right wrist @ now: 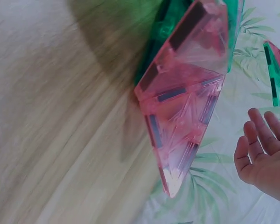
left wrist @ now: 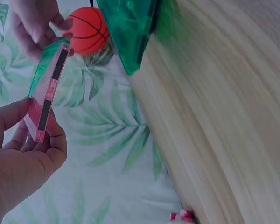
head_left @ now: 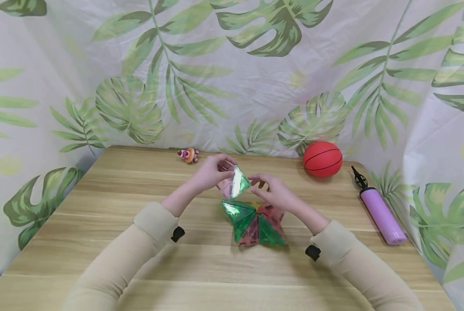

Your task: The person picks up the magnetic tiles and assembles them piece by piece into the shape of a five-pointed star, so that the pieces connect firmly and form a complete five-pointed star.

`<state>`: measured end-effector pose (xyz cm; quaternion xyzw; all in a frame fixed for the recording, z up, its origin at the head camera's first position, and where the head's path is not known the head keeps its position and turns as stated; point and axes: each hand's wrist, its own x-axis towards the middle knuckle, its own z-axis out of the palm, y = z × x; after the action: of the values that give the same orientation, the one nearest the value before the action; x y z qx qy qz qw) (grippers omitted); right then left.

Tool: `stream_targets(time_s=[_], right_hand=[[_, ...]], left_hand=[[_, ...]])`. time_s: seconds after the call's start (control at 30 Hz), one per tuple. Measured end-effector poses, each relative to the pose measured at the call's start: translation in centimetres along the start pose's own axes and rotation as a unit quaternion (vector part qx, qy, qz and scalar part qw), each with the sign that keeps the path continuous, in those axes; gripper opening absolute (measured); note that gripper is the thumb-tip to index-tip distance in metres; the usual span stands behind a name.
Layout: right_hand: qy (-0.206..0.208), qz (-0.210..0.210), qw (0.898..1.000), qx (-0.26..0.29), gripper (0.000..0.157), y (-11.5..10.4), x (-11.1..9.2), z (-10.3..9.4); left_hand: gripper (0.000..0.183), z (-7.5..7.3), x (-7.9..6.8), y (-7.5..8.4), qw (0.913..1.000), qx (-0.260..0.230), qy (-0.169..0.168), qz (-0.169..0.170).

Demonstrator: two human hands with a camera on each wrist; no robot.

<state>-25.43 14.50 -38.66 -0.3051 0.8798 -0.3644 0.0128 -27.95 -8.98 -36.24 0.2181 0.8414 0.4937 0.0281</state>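
Between the thumb and fingers of my left hand (head_left: pixel 215 172) is a pair of joined triangular magnetic tiles, one green (head_left: pixel 240 182) and one pink (left wrist: pixel 39 112). They are raised above the table. My right hand (head_left: pixel 274 190) hovers at the tiles' right corner with its fingers loosely bent and nothing gripped; whether a fingertip touches the green tile I cannot tell. Below both hands stands a pointed, star-like structure of green and pink magnetic tiles (head_left: pixel 244 222). In the right wrist view its pink side (right wrist: pixel 179 116) shows dark magnet strips, and my right hand (right wrist: pixel 270 154) appears beside it.
On the wooden table (head_left: pixel 138 263), a small colourful figurine (head_left: pixel 188 155) lies at the back. A red toy basketball (head_left: pixel 322 159) sits at the back right. Along the right edge lies a purple hand pump (head_left: pixel 382 216) with a black nozzle. A leaf-patterned cloth (head_left: pixel 255 86) hangs behind.
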Motion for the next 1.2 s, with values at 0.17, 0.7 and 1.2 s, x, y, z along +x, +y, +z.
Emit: stream_targets(time_s=[0.17, 0.7, 1.2], right_hand=[[0.027, 0.035, 0.999, 0.028, 0.024, 0.1, 0.5, -0.3], [0.022, 0.078, 0.994, 0.07, 0.02, 3.4, 0.7, -0.8], [-0.079, 0.141, 0.976, 0.146, 0.024, 6.8, 1.0, -0.6]], left_hand=[[0.027, 1.5, 0.7, 0.2, 0.9996, -0.021, -0.019, 0.009], [0.027, 3.3, 2.4, -2.2, 0.9985, 0.014, -0.052, -0.002], [0.026, 5.7, 3.4, -4.1, 0.9967, 0.021, -0.069, -0.037]])
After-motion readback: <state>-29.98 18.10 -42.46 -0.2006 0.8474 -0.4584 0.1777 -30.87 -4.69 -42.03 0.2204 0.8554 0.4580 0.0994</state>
